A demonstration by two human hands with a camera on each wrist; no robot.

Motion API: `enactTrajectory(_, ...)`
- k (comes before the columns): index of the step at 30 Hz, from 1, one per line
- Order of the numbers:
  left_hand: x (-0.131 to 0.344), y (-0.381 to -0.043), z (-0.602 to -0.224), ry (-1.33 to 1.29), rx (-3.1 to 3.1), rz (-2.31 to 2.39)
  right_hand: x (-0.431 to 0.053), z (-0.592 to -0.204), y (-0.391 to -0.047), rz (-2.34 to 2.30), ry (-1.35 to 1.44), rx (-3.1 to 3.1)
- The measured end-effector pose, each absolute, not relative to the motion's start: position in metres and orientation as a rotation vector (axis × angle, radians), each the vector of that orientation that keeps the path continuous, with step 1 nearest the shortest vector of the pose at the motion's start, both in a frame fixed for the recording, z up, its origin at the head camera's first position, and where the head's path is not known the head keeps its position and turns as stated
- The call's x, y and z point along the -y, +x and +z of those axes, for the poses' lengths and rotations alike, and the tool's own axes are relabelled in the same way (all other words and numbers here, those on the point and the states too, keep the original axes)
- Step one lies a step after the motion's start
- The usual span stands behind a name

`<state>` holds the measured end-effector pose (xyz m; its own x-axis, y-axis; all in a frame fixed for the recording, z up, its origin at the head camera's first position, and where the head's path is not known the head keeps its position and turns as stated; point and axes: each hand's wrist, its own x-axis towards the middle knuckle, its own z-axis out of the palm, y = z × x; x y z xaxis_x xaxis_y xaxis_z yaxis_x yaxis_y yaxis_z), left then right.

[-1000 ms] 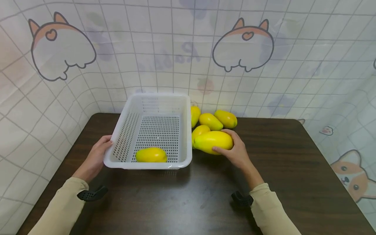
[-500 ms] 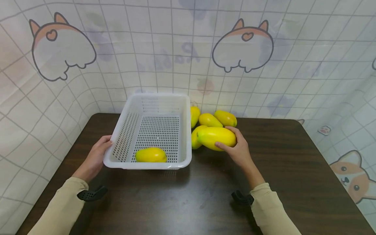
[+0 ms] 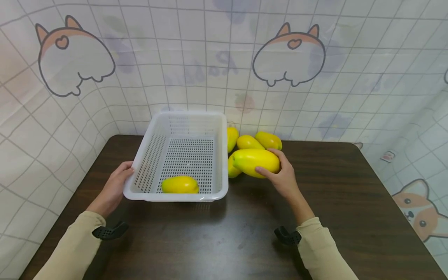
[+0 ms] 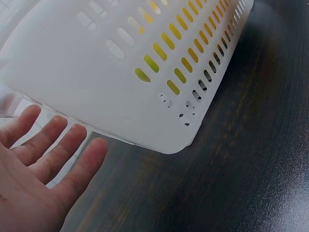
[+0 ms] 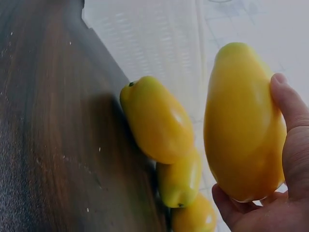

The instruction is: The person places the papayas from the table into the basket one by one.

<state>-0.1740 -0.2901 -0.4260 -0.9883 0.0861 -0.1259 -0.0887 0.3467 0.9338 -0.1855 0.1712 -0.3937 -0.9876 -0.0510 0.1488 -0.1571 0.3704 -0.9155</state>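
Note:
My right hand (image 3: 285, 175) grips a large yellow papaya (image 3: 257, 161) by its right end, thumb on the near side. In the right wrist view the held papaya (image 5: 244, 125) stands apart from several other papayas, its paler, greenish end pointing away from the palm. A white perforated plastic basket (image 3: 140, 171) lies to the left, with one papaya (image 3: 180, 184) at its near side. My left hand (image 3: 113, 186) holds the basket's left rim. The left wrist view shows its fingertips (image 4: 96, 147) right at the rim's underside; the thumb is hidden there.
Several papayas (image 3: 268, 140) cluster against the basket's right side, near the back edge of the dark wooden table (image 3: 217, 241). A white patterned curtain (image 3: 210, 50) hangs right behind the table and along both sides.
My right hand has moved the papaya slightly back and away from the basket, then a touch leftward, overlapping the pile in the head view. Left hand and basket have stayed put.

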Motion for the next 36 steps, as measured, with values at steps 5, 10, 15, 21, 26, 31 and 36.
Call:
enactTrajectory(5,0.291,-0.174,-0.428,-0.01,-2.44,1.716,-0.167,-0.389,-0.183,1.712,0.19,2.511)
enactTrajectory(10,0.291,-0.174,-0.428,0.01,-2.435,1.733,-0.163,-0.384,-0.182,1.734,0.192,2.502)
enactTrajectory(15,0.291,-0.174,-0.427,0.015,-2.435,1.738,-0.16,-0.381,-0.181,1.756,0.191,2.494)
enactTrajectory(21,0.29,-0.174,-0.426,0.014,-2.424,1.746,-0.155,-0.38,-0.182,1.763,0.202,2.5)
enactTrajectory(26,0.29,-0.174,-0.425,0.015,-2.429,1.741,-0.151,-0.377,-0.182,1.771,0.197,2.51)
enactTrajectory(31,0.29,-0.175,-0.425,0.012,-2.447,1.721,-0.147,-0.375,-0.181,1.775,0.197,2.506)
enactTrajectory(36,0.291,-0.175,-0.426,0.004,-2.44,1.726,-0.144,-0.375,-0.182,1.783,0.213,2.504)
